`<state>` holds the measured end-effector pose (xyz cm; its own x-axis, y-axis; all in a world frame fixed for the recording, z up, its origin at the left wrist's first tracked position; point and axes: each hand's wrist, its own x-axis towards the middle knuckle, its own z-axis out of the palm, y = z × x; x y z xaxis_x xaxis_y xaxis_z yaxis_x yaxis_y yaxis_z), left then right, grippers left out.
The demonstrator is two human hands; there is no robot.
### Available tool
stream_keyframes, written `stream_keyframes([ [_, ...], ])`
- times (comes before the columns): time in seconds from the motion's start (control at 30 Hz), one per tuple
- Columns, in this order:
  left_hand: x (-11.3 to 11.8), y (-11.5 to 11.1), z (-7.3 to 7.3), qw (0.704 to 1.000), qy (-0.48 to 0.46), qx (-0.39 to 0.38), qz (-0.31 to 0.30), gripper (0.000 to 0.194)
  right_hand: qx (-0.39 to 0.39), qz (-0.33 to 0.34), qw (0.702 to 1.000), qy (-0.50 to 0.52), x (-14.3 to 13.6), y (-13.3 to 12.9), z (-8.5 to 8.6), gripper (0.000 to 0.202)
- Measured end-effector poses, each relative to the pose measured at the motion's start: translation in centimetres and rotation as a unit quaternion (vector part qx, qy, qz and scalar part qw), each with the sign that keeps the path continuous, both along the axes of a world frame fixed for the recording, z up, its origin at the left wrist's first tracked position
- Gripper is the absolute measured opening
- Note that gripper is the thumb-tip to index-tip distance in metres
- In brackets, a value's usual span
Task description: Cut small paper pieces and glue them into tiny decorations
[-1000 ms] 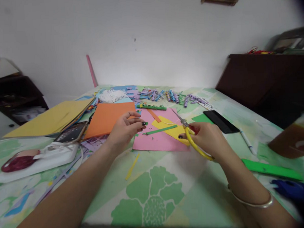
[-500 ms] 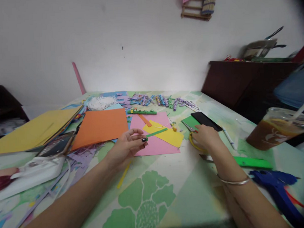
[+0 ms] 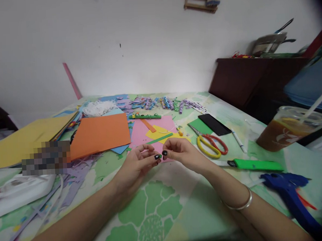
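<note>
My left hand (image 3: 140,161) and my right hand (image 3: 184,153) meet fingertip to fingertip over the near edge of the pink paper (image 3: 137,130). A tiny green paper piece (image 3: 160,155) shows at the left thumb and finger, which pinch it. Thumb and forefinger of the right hand are pressed together beside it; what they hold, if anything, is hidden. Just beyond my fingers a thin green paper strip (image 3: 160,138) lies across yellow paper (image 3: 153,132). The scissors (image 3: 209,143), with one yellow and one red handle loop, lie on the table to the right.
Orange sheets (image 3: 102,134) and yellow sheets (image 3: 24,138) lie left. Rightward are a black phone-like slab (image 3: 214,124), a green utility knife (image 3: 256,164), a blue glue gun (image 3: 291,192) and an iced drink cup (image 3: 282,130). Curled paper pieces (image 3: 168,103) line the back.
My right hand has let go of the scissors and moved left to meet my left hand. The longer green strip now lies on the paper, with only a tiny green piece at the left fingertips.
</note>
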<state>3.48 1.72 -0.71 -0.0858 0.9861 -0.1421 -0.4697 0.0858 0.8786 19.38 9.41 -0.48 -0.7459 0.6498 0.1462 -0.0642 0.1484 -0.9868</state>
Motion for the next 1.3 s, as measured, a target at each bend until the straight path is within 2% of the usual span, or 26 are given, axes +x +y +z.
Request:
stream_keyframes([
  [0.37, 0.0, -0.1, -0.3, 0.999, -0.028, -0.002, -0.028, 0.035, -0.049, 0.026, 0.998, 0.018, 0.0, 0.0, 0.1, 0.026],
  [0.57, 0.0, -0.1, -0.6, 0.997, -0.046, 0.017, -0.058, 0.029, -0.044, 0.037, 0.998, 0.017, -0.1, -0.1, 0.0, 0.029],
  [0.93, -0.2, 0.0, -1.1, 0.995, -0.059, 0.016, -0.074, 0.029, -0.042, 0.043, 0.998, 0.002, -0.2, -0.3, -0.1, 0.029],
  [1.3, -0.1, 0.0, -1.2, 0.995, -0.052, 0.023, -0.085, 0.036, -0.048, 0.054, 0.997, -0.004, -0.2, -0.8, 0.1, 0.033],
])
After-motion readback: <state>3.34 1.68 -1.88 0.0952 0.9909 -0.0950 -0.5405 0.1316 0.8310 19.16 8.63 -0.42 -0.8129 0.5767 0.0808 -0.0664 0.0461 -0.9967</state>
